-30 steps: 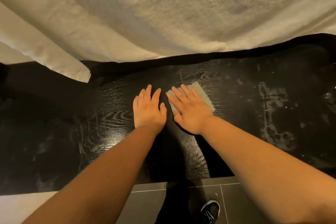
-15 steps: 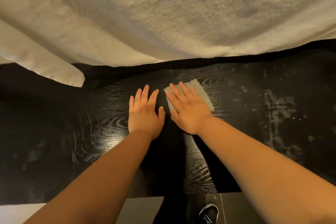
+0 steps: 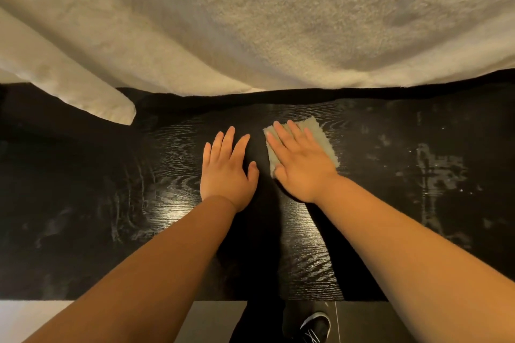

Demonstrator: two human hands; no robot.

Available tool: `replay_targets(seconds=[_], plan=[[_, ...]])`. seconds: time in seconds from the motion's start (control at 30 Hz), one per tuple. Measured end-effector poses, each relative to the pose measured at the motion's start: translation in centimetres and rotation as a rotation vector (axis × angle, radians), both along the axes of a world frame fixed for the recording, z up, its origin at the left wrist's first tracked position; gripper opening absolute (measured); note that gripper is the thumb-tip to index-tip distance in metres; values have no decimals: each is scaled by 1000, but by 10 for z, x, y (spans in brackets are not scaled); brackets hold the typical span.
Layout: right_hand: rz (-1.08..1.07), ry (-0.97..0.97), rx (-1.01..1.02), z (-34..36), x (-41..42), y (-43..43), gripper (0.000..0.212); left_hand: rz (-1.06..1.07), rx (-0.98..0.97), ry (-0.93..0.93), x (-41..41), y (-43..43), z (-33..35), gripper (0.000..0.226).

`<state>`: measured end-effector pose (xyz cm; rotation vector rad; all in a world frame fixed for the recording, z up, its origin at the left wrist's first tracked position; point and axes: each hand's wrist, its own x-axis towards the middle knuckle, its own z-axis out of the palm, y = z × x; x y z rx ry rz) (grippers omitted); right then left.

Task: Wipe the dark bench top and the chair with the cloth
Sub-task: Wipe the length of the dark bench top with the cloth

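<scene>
Under the right hand (image 3: 302,164), the cloth (image 3: 320,135) lies flat, corner pointing away.

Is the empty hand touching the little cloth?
Apart. The head view shows dark bench top between the left hand and the cloth, which lies under the right hand.

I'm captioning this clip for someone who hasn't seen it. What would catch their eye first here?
Two bare hands lie flat mid-frame on the glossy dark bench top: the right hand presses a small pale cloth, the left hand rests beside it on bare wood. A pale fluffy cover fills the top of the view, and whitish smears mark the bench to the right.
</scene>
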<state>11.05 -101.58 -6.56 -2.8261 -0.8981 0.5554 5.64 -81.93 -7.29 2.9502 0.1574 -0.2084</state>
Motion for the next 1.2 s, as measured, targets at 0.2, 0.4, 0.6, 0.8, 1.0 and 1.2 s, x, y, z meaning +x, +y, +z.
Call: replay_targets(seconds=[0.2, 0.4, 0.6, 0.8, 1.0, 1.2], plan=[[-253, -124, -18, -3, 47, -36, 79, 7, -10, -7, -1, 1, -2, 65], [-119, -34, 2, 5, 37, 20, 87, 10, -6, -8, 0, 1, -5, 68], [-71, -43, 11, 7, 71, 14, 81, 14, -6, -2, 0, 2, -5, 68], [-403, -76, -91, 9, 79, -18, 81, 10, 0, -12, 1, 3, -6, 68], [13, -21, -13, 6, 26, 24, 82, 14, -2, -8, 0, 1, -4, 71], [-265, -120, -26, 3, 64, -43, 83, 12, 18, -38, 1, 1, -3, 70]])
